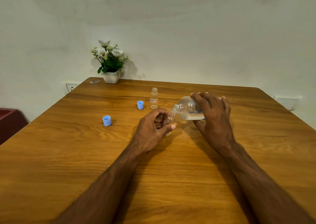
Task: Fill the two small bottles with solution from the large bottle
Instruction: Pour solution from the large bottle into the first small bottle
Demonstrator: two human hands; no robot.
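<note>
Standing beyond both hands: spare bottle (153,98), caps (106,120).

Wooden table (68,155) against pale wall (188,35); wall socket (71,87) left; dark red furniture (10,122).

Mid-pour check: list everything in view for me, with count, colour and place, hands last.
large bottle: 1, clear, tipped over small bottle mouth
held small bottle: 1, clear, table centre
standing small bottle: 1, clear, red label, behind
caps: 2, blue, left of bottles
flower pot: 1, white, far edge
table: 1, brown wood
wall socket: 1, white, left wall
left hand: holds small bottle
right hand: grips large bottle
</note>
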